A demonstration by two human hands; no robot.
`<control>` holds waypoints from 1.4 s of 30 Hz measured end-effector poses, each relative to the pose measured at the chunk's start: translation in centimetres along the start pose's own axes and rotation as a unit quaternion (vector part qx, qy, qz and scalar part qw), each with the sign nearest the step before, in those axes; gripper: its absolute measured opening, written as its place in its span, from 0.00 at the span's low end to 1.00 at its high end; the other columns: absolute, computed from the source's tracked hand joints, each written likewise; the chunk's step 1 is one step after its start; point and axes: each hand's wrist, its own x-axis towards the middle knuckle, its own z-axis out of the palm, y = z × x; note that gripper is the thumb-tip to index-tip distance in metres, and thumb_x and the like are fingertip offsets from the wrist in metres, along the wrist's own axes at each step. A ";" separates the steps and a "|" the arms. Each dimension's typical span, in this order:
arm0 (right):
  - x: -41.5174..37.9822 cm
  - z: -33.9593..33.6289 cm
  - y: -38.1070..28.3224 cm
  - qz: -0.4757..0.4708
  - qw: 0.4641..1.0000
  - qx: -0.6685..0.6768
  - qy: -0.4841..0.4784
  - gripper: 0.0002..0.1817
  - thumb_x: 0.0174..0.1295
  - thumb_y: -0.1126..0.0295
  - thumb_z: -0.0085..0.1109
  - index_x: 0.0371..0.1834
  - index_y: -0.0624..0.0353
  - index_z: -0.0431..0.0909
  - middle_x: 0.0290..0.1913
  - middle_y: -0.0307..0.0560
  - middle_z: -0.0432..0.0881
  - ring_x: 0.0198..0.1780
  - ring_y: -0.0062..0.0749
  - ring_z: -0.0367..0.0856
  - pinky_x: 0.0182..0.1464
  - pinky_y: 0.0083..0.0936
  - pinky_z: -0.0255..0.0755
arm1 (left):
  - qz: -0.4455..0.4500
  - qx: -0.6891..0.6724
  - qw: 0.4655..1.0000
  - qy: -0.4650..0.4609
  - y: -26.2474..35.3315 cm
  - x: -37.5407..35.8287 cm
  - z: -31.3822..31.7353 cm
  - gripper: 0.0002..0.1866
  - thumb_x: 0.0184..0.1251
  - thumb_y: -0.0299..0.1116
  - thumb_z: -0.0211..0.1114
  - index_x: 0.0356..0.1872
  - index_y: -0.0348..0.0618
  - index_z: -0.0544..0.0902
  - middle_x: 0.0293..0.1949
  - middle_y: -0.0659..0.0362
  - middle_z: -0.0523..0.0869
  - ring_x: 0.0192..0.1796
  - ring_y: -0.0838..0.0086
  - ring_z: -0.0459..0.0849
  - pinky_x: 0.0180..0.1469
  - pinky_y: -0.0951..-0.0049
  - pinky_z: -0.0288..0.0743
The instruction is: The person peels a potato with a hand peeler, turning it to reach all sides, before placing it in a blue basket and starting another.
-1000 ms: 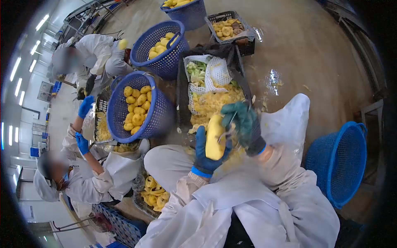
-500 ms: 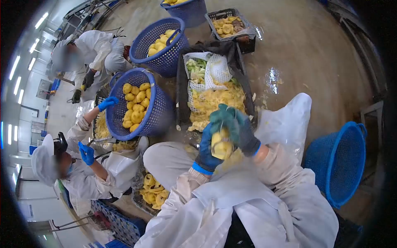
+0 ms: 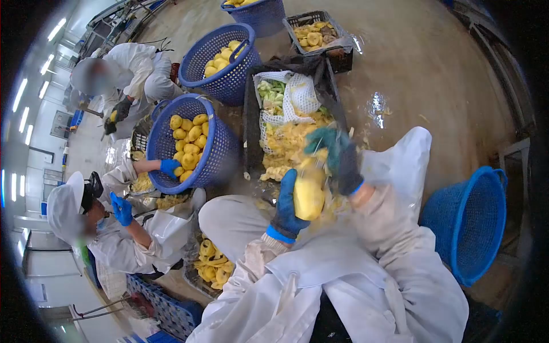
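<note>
Before the person's lap, the held vegetable [image 3: 309, 199] sits between the hands, near the crate of peelings [image 3: 286, 143]. Left of this crate stands the basket of peeled vegetables [image 3: 220, 146]; right of the lap, a mesh basket [image 3: 466, 226] on the floor [image 3: 423, 80]. Behind the crate lies a smaller crate [image 3: 340, 59].

Food-processing floor, white-coated workers [image 3: 128, 240], mesh baskets [image 3: 194, 143] of yellow produce [image 3: 189, 140], ceiling strip lights [image 3: 21, 93]

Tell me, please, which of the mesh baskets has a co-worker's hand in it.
The blue basket nearest the wearer's left knee: a co-worker's gloved hand touches its yellow produce; no other basket has one.
</note>
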 end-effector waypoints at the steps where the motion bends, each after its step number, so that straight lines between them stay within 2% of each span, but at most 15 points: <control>1: 1.6 -1.4 0.3 -0.011 0.997 -0.008 0.081 0.12 0.69 0.65 0.48 0.41 0.64 0.76 0.37 0.46 0.82 0.35 0.30 0.82 0.41 0.27 0.76 | 0.031 0.054 0.998 0.031 -0.6 0.0 -1.0 0.26 0.69 0.46 0.54 0.62 0.41 0.67 0.55 0.50 0.77 0.54 0.64 0.78 0.56 0.64 0.75; 5: 2.2 -1.8 -2.9 0.122 0.954 0.197 0.189 0.14 0.70 0.64 0.47 0.36 0.62 0.77 0.33 0.46 0.82 0.32 0.30 0.82 0.39 0.26 0.77 | 0.041 0.010 0.999 0.017 -0.2 -0.9 1.9 0.28 0.70 0.52 0.50 0.60 0.41 0.69 0.53 0.50 0.78 0.52 0.61 0.79 0.54 0.61 0.76; 9: -0.5 0.4 -3.3 0.079 0.987 0.137 0.018 0.16 0.68 0.59 0.50 0.42 0.64 0.76 0.35 0.47 0.82 0.35 0.32 0.82 0.37 0.28 0.77 | 0.116 0.166 0.979 -0.010 -0.6 -1.2 4.4 0.30 0.69 0.58 0.48 0.59 0.43 0.70 0.50 0.50 0.79 0.49 0.58 0.80 0.51 0.58 0.76; 10: 0.5 0.1 -2.8 0.184 0.928 0.324 -0.005 0.13 0.67 0.64 0.53 0.44 0.64 0.75 0.36 0.46 0.82 0.36 0.33 0.83 0.36 0.29 0.78 | 0.035 0.103 0.994 -0.019 -0.4 -0.7 2.6 0.31 0.69 0.59 0.48 0.60 0.43 0.69 0.51 0.50 0.78 0.49 0.58 0.79 0.52 0.58 0.76; 13: 3.2 -2.3 0.8 -0.068 0.992 -0.028 0.103 0.12 0.67 0.66 0.51 0.45 0.63 0.75 0.37 0.48 0.81 0.37 0.36 0.83 0.39 0.31 0.79 | -0.038 0.017 0.999 0.009 -0.2 -0.4 1.5 0.34 0.68 0.61 0.47 0.63 0.44 0.67 0.53 0.51 0.77 0.50 0.58 0.80 0.53 0.58 0.76; 14: 4.1 -2.9 2.3 0.012 0.963 0.214 0.164 0.12 0.68 0.67 0.47 0.46 0.63 0.74 0.38 0.50 0.81 0.37 0.37 0.83 0.41 0.33 0.79 | -0.023 0.033 0.999 0.010 -0.1 -0.8 1.9 0.34 0.68 0.61 0.48 0.63 0.44 0.66 0.53 0.51 0.77 0.50 0.58 0.80 0.54 0.58 0.75; 15: 3.8 -2.4 1.2 0.033 0.967 0.213 0.138 0.15 0.69 0.63 0.45 0.44 0.64 0.75 0.37 0.49 0.81 0.36 0.36 0.83 0.42 0.32 0.78 | -0.010 0.045 0.999 0.013 -0.2 -1.2 2.1 0.34 0.67 0.60 0.49 0.64 0.44 0.66 0.53 0.51 0.78 0.51 0.58 0.79 0.54 0.58 0.75; 19: 0.3 0.8 -2.1 0.136 0.969 0.207 -0.008 0.23 0.72 0.53 0.43 0.40 0.65 0.76 0.35 0.48 0.82 0.33 0.32 0.82 0.41 0.28 0.76 | 0.007 0.254 0.966 -0.038 -0.5 -2.0 1.3 0.32 0.64 0.40 0.62 0.67 0.43 0.61 0.57 0.52 0.75 0.54 0.61 0.78 0.53 0.59 0.77; 21: 2.2 -2.3 3.1 0.007 0.995 0.051 0.087 0.22 0.71 0.53 0.44 0.41 0.64 0.76 0.36 0.49 0.82 0.34 0.34 0.82 0.40 0.28 0.76 | 0.005 0.186 0.982 -0.031 -0.7 -2.3 1.9 0.37 0.61 0.32 0.66 0.70 0.45 0.57 0.56 0.53 0.74 0.54 0.62 0.79 0.52 0.61 0.78; 24: 2.0 -3.0 1.2 0.103 0.894 0.420 0.120 0.19 0.72 0.56 0.44 0.43 0.63 0.74 0.36 0.49 0.82 0.34 0.34 0.83 0.39 0.28 0.76 | 0.029 0.209 0.977 -0.015 -0.4 -2.2 1.5 0.41 0.59 0.32 0.67 0.72 0.47 0.54 0.56 0.54 0.74 0.53 0.63 0.79 0.50 0.61 0.79; 31: 1.5 -3.3 1.9 0.106 0.948 0.231 0.193 0.20 0.72 0.55 0.42 0.42 0.63 0.76 0.36 0.48 0.82 0.32 0.32 0.82 0.40 0.27 0.75 | 0.051 0.250 0.967 -0.007 -0.6 -2.3 2.2 0.34 0.58 0.34 0.67 0.65 0.43 0.63 0.53 0.54 0.76 0.51 0.64 0.80 0.49 0.63 0.80; 34: -0.3 -0.9 0.9 0.150 0.922 0.348 0.078 0.20 0.72 0.55 0.44 0.36 0.61 0.77 0.32 0.45 0.81 0.32 0.30 0.80 0.39 0.28 0.75 | 0.039 0.236 0.971 -0.009 -1.2 -1.9 1.8 0.35 0.57 0.34 0.67 0.66 0.43 0.63 0.55 0.53 0.75 0.51 0.65 0.80 0.48 0.64 0.80; 36: 0.1 -2.5 6.2 0.010 0.992 0.067 0.104 0.16 0.68 0.57 0.51 0.40 0.60 0.77 0.37 0.48 0.83 0.34 0.38 0.81 0.39 0.35 0.77 | 0.038 0.243 0.969 -0.003 -0.9 -1.8 2.0 0.35 0.57 0.34 0.68 0.66 0.43 0.63 0.55 0.54 0.76 0.51 0.65 0.80 0.48 0.65 0.80; 39: 1.4 -5.6 5.4 0.106 0.894 0.370 0.228 0.15 0.69 0.60 0.50 0.43 0.61 0.76 0.38 0.50 0.82 0.37 0.41 0.81 0.40 0.38 0.77 | 0.053 0.256 0.965 -0.002 -0.8 -2.6 1.9 0.34 0.57 0.34 0.67 0.65 0.43 0.64 0.53 0.55 0.76 0.50 0.65 0.80 0.49 0.65 0.80; 42: -0.3 -2.3 1.3 0.118 0.904 0.398 0.105 0.12 0.69 0.62 0.49 0.42 0.61 0.74 0.38 0.50 0.82 0.37 0.41 0.82 0.41 0.37 0.78 | 0.041 0.267 0.963 -0.018 -0.9 -2.0 1.4 0.36 0.57 0.34 0.67 0.66 0.43 0.62 0.54 0.55 0.76 0.51 0.66 0.79 0.49 0.63 0.79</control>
